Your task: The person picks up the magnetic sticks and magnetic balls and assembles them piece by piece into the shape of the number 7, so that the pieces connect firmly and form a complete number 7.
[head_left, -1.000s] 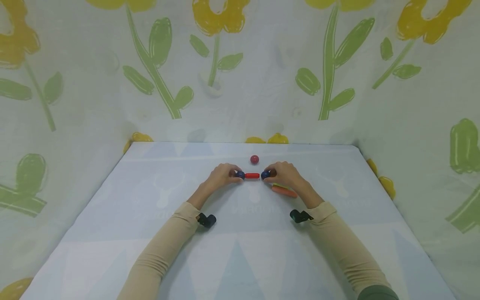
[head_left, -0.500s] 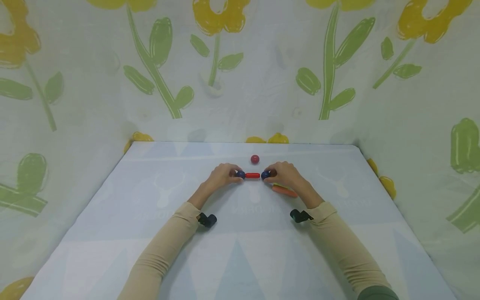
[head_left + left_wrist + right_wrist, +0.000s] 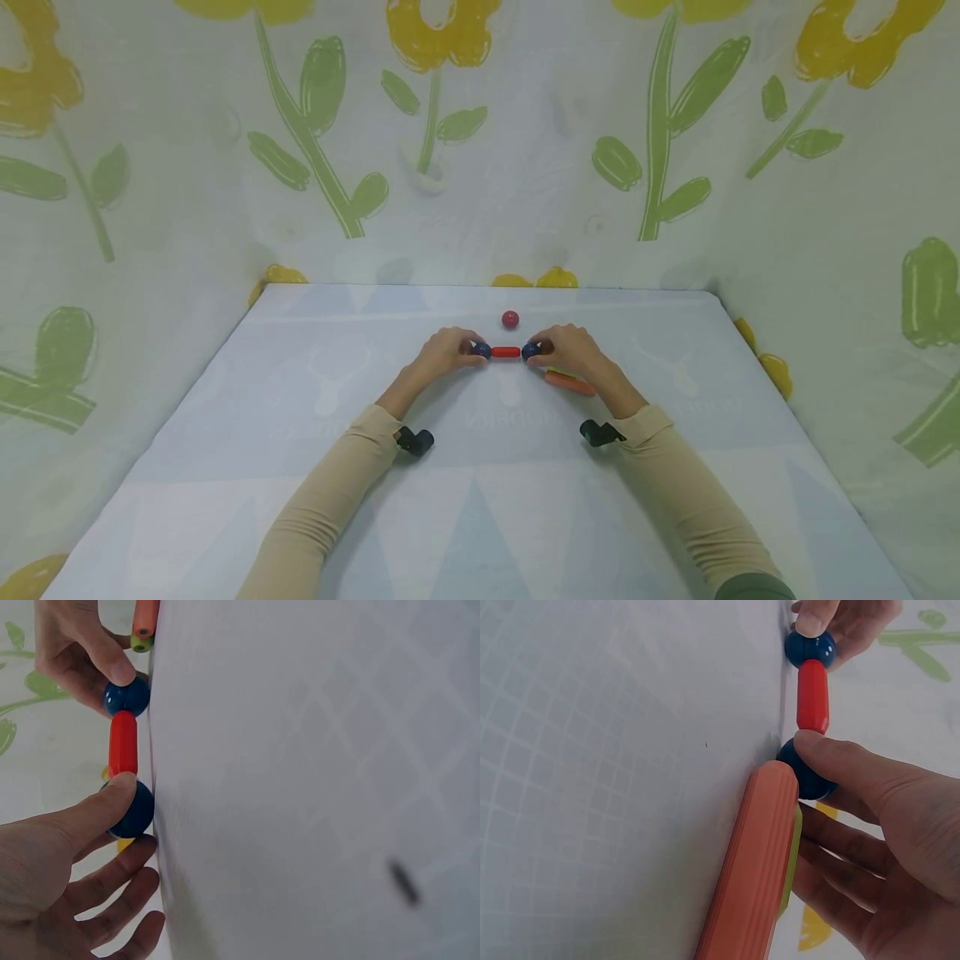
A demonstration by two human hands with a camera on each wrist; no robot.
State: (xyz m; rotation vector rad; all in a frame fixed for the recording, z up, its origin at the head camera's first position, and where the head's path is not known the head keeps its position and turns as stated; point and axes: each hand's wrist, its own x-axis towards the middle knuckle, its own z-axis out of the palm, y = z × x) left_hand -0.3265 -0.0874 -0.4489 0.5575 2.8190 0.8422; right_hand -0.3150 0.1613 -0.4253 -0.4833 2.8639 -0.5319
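My left hand [image 3: 447, 349] pinches a dark blue ball [image 3: 133, 814] between thumb and fingers, low over the table. A second blue ball [image 3: 808, 769] is pinched by my right hand [image 3: 572, 348]. Between the two balls lies a short red rod [image 3: 506, 352], its ends against them, all in one line. In the right wrist view an orange rod [image 3: 754, 862] lies beside the right hand, with a yellow-green rod [image 3: 792, 859] along it and partly hidden. Whether the red rod is fixed into the balls, I cannot tell.
A red ball [image 3: 510, 319] sits on the table behind the red rod. The white and pale blue table [image 3: 472, 517] meets cloth walls [image 3: 525, 208] printed with flowers at the back and sides. A small black camera is worn at each wrist.
The narrow gap between the red rod and the right-hand blue ball has closed; they now meet. Both hands keep their grip and have hardly moved.
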